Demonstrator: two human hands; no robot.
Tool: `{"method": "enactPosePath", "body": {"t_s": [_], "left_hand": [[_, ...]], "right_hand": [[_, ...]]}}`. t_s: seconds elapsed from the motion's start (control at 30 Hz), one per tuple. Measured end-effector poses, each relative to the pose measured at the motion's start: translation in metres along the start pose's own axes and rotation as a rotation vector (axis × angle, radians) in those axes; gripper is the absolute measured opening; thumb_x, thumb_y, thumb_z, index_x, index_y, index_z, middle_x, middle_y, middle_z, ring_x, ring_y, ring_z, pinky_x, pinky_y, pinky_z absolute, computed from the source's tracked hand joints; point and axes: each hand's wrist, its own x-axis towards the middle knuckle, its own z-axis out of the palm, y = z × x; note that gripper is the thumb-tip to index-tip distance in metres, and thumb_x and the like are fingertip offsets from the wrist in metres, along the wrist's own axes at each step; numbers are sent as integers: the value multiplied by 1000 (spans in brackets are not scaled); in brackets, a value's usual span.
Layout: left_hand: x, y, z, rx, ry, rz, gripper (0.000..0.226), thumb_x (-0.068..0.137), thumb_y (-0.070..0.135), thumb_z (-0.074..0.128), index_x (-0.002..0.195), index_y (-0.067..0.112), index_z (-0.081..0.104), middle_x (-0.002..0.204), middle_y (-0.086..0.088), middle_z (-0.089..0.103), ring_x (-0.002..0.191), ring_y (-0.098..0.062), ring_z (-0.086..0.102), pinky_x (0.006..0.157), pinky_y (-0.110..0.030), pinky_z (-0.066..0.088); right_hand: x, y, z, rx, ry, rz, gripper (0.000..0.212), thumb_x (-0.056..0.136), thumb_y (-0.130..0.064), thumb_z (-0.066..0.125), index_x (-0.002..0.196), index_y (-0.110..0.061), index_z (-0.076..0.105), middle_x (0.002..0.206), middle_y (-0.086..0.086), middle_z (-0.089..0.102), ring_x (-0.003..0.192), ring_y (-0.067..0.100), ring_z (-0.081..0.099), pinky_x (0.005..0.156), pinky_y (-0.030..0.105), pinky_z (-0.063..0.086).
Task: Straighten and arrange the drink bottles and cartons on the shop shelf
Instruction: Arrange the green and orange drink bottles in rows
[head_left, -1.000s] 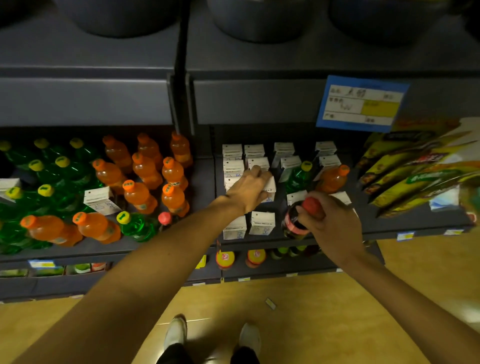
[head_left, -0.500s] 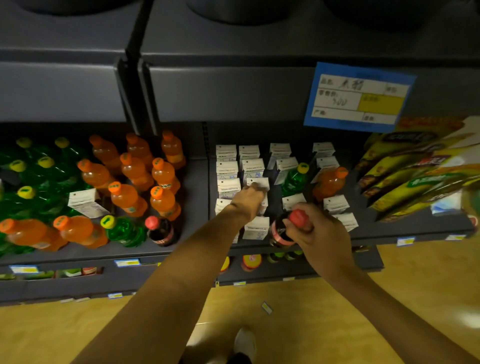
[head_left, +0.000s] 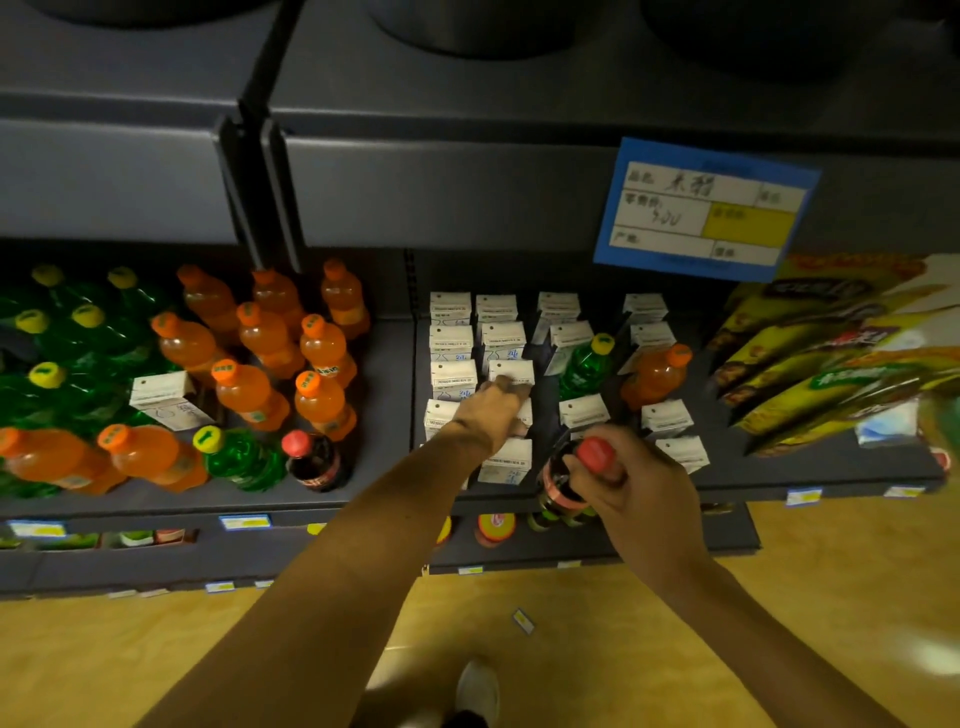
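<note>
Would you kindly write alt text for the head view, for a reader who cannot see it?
A person's right hand grips a red-capped dark bottle at the shelf front while the left hand reaches among white cartons. Orange bottles and green bottles fill the left bay, with one carton lying among them.

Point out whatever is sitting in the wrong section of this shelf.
A white carton sits among the bottles on the left bay. A green bottle and an orange bottle stand among the cartons on the right. A dark red-capped bottle stands beside the orange ones at the front.
</note>
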Motion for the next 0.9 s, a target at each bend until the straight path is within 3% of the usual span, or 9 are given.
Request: {"method": "enactPosePath", "body": {"t_s": [0.13, 0.33, 0.43, 0.53, 0.73, 0.9], "left_hand": [[-32, -7, -2, 25, 102, 47, 54, 95, 34, 52, 143, 16, 33, 140, -12, 40, 126, -32, 42, 102, -43, 40], [-103, -36, -10, 121, 281, 107, 42, 96, 28, 48, 134, 11, 46, 129, -12, 49, 117, -32, 49, 94, -36, 41], [-141, -61, -14, 105, 355, 91, 32, 91, 26, 54, 116, 6, 60, 104, -19, 60, 95, -39, 60, 79, -40, 50], [-175, -87, -21, 101, 422, 62, 27, 87, 29, 56, 97, 6, 66, 86, -15, 64, 78, -36, 64, 61, -36, 52], [-246, -136, -50, 34, 568, -2, 37, 90, 39, 45, 96, 9, 66, 87, -13, 68, 77, -34, 65, 58, -33, 49], [-337, -207, -68, 65, 570, -53, 35, 88, 40, 46, 89, 9, 62, 80, -13, 65, 70, -34, 63, 50, -34, 47]], "right_hand": [[4, -22, -4, 10, -13, -32, 26, 83, -43, 67, 99, -24, 62, 78, 1, 63, 71, 22, 60, 60, 38, 51], [12, -58, 7, 23, -95, -105, 23, 84, -42, 66, 98, -24, 61, 73, -5, 58, 68, 17, 56, 59, 32, 46], [13, -84, 23, 22, -108, -169, 22, 83, -42, 67, 95, -24, 61, 73, -3, 54, 66, 19, 51, 56, 32, 42], [12, -119, 40, 43, -140, -233, 20, 83, -40, 67, 91, -22, 60, 70, -9, 50, 65, 16, 49, 56, 31, 38], [2, -206, 81, 109, -172, -333, 16, 83, -38, 67, 88, -25, 58, 71, -8, 57, 67, 16, 55, 59, 35, 47], [-15, -294, 128, 121, -168, -413, 18, 79, -40, 66, 84, -24, 58, 71, -6, 59, 69, 21, 59, 58, 35, 47]]}}
